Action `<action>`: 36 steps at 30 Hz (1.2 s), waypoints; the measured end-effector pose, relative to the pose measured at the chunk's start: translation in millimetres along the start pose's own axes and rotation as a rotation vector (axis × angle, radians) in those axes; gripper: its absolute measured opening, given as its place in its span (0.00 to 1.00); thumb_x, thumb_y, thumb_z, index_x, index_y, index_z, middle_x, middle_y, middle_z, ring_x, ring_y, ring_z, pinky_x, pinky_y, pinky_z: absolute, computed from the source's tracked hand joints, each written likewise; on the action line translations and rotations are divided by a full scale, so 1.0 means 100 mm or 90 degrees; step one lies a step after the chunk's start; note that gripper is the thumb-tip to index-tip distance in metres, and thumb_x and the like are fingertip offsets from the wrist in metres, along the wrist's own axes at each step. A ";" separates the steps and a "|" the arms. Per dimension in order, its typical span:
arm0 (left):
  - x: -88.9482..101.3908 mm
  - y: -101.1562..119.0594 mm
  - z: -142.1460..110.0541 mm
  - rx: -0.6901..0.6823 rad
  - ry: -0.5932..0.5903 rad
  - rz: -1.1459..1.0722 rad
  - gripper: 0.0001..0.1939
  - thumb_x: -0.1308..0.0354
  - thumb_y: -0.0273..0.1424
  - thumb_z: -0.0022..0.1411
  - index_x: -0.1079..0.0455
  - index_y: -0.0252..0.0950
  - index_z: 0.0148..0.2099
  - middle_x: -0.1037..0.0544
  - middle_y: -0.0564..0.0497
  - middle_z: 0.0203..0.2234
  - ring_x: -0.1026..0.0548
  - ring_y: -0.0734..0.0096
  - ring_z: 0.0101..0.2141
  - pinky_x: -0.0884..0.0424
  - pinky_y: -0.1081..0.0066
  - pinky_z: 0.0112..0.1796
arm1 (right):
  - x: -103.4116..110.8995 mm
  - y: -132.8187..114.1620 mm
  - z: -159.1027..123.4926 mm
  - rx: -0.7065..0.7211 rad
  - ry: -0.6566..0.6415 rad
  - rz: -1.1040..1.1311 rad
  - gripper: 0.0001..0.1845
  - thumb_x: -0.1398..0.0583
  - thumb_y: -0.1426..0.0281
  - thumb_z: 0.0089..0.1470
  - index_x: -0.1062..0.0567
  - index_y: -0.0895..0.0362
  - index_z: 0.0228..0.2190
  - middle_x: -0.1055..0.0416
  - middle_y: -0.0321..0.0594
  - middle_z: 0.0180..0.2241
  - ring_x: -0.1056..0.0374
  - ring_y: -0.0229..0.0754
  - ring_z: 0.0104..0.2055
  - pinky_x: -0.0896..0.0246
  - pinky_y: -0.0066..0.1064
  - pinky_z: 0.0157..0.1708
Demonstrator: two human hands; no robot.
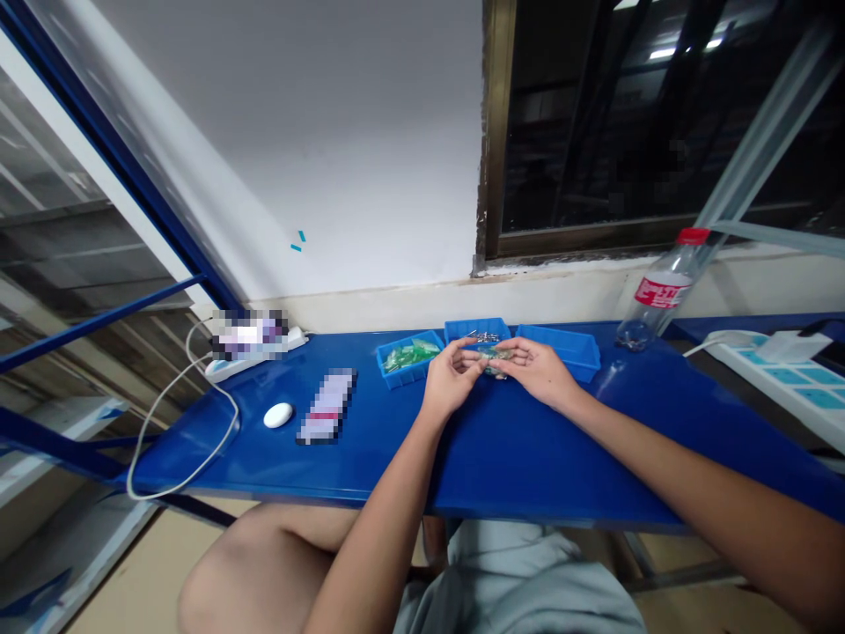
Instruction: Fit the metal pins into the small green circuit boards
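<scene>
My left hand [452, 377] and my right hand [540, 370] meet over the blue table, fingertips closed on a small greenish piece [494, 354]. It is partly covered by the fingers, and its kind cannot be made out. Just behind the hands stands a blue bin with small metal parts [485, 337], its front hidden by the fingers. A second blue bin [394, 380] to the left holds several green pieces [407, 354]. Behind my right hand is a third blue bin [581, 359].
Left on the blue table [370, 449] lie a phone [328, 405], a white oval case [278, 415] and a power strip [254, 354] with a looping cable [228, 431]. A red-capped bottle [660, 291] stands at right, near another power strip [792, 374]. Wall and window rise behind.
</scene>
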State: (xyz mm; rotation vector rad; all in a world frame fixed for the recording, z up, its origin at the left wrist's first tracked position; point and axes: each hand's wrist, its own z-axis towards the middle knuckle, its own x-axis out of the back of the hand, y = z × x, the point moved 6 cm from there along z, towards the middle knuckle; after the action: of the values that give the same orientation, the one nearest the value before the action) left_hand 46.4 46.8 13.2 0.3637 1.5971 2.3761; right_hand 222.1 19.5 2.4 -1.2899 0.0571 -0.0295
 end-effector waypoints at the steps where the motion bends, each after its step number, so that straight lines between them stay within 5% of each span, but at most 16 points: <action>1: 0.00 0.01 0.00 -0.007 0.004 0.010 0.24 0.31 0.30 0.63 0.29 0.34 0.59 0.17 0.44 0.40 0.18 0.67 0.39 0.22 0.69 0.42 | 0.01 0.00 0.00 0.001 0.000 -0.002 0.27 0.24 0.54 0.44 0.21 0.55 0.41 0.17 0.45 0.37 0.19 0.49 0.38 0.20 0.44 0.43; 10: 0.00 0.17 -0.05 -0.061 0.023 0.159 0.21 0.34 0.33 0.66 0.28 0.37 0.59 0.17 0.46 0.41 0.19 0.70 0.36 0.23 0.71 0.39 | 0.04 -0.07 -0.02 0.019 0.061 0.010 0.28 0.24 0.53 0.43 0.22 0.55 0.39 0.18 0.44 0.35 0.20 0.48 0.35 0.20 0.42 0.38; 25: -0.01 0.26 -0.07 -0.098 0.017 0.249 0.20 0.36 0.29 0.66 0.29 0.37 0.59 0.18 0.44 0.46 0.18 0.68 0.38 0.22 0.70 0.38 | 0.01 -0.05 -0.03 0.036 0.050 0.000 0.26 0.25 0.54 0.45 0.23 0.55 0.39 0.18 0.45 0.37 0.21 0.47 0.35 0.21 0.40 0.35; 30: 0.01 0.33 -0.10 -0.155 0.043 0.279 0.11 0.36 0.30 0.67 0.25 0.37 0.51 0.21 0.44 0.48 0.19 0.67 0.41 0.22 0.70 0.37 | 0.04 -0.02 -0.02 0.040 0.063 -0.013 0.25 0.26 0.53 0.48 0.23 0.54 0.41 0.18 0.45 0.40 0.21 0.48 0.38 0.21 0.38 0.34; 36: -0.11 0.35 -0.13 -0.174 -0.060 0.255 0.16 0.31 0.34 0.64 0.23 0.38 0.53 0.20 0.44 0.47 0.20 0.64 0.44 0.19 0.66 0.43 | 0.04 -0.04 -0.02 0.059 0.045 -0.036 0.23 0.28 0.52 0.51 0.22 0.53 0.41 0.18 0.43 0.40 0.21 0.49 0.41 0.21 0.39 0.39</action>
State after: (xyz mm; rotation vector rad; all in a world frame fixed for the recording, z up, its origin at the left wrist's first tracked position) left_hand 49.9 18.8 40.5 0.7851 1.2244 2.7754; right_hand 226.1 16.6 5.3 -1.1979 0.0781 -0.1250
